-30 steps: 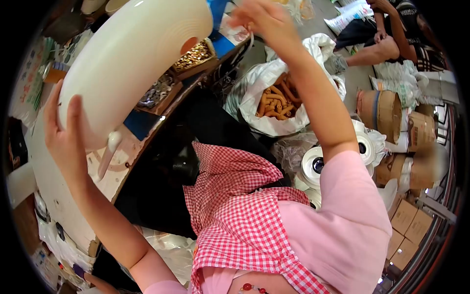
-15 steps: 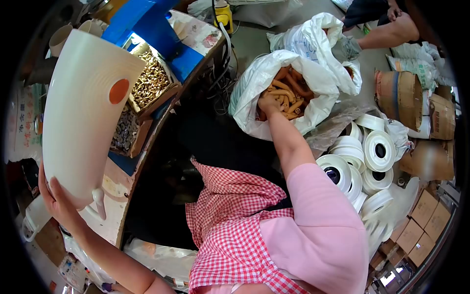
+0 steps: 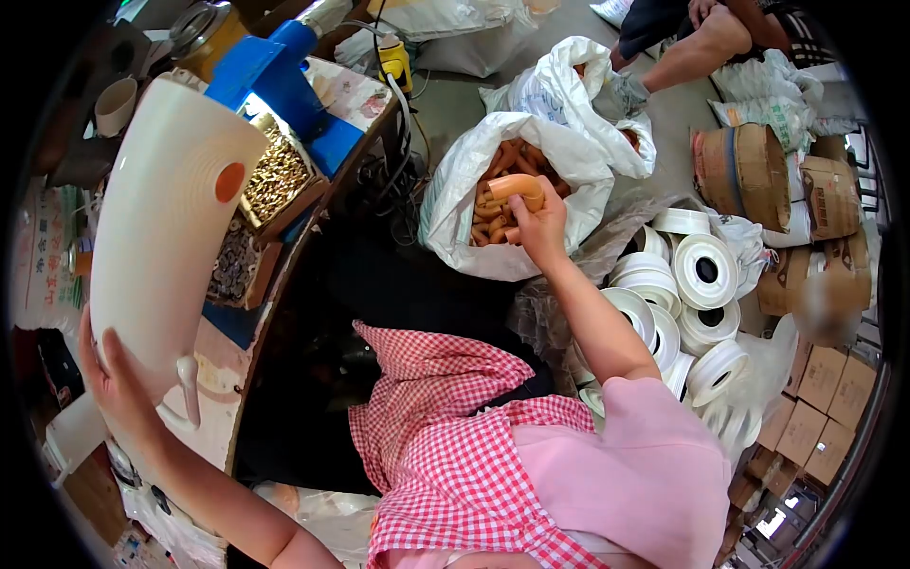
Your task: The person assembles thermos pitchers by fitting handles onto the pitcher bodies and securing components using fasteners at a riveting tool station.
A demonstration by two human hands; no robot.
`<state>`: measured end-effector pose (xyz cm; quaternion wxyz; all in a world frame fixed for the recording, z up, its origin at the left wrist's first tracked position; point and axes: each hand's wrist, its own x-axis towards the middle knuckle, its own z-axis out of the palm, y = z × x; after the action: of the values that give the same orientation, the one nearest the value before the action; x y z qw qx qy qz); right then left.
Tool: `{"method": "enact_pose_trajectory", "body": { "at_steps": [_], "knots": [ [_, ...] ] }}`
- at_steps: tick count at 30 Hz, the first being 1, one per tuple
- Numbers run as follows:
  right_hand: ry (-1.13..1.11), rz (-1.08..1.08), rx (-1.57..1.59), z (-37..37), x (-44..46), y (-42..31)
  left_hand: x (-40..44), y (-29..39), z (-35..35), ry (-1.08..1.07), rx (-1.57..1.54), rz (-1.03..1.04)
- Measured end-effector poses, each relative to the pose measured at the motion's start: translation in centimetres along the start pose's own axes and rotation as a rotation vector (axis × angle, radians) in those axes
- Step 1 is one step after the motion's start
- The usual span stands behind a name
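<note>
My right hand is closed on a curved orange tube, held over the mouth of a white sack full of similar orange pieces. My left hand holds the lower end of a large cream-coloured hollow body that stands tilted on the bench at the left. An orange round spot shows on its side, and a small white lever hangs near its lower end. Part of my left hand's fingers is hidden behind the body.
Beside the body are a box of brass-coloured parts, a tray of grey metal parts and a blue machine. White ring-shaped parts lie to the right. Another person's leg and cardboard boxes are farther off.
My right hand went down into the orange pieces and has risen with one curved tube. The cream body was tipped more upright, my left hand still on it.
</note>
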<state>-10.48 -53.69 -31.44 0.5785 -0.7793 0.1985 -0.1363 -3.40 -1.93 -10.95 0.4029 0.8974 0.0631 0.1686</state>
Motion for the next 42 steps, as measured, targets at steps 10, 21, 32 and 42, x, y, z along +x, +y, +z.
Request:
{"method": "enact_pose_trajectory", "body": {
  "at_steps": [10,21,32,42],
  "knots": [
    [-0.186,-0.317,-0.053,1.7,0.3,-8.1,0.8,-1.7,0.8,0.138,0.181,0.310],
    [-0.938,-0.543,-0.256,14.1,-1.7,-34.1,-1.5,1.6,0.0,0.195,0.396,0.147],
    [-1.124,-0.808,-0.703,30.0,-2.8,-41.3,-1.5,0.1,0.2,0.275,0.108,0.087],
    [-1.132,-0.630,-0.573,30.8,-2.5,-40.3,-1.8,-0.5,0.0,0.237,0.126,0.111]
  ]
}}
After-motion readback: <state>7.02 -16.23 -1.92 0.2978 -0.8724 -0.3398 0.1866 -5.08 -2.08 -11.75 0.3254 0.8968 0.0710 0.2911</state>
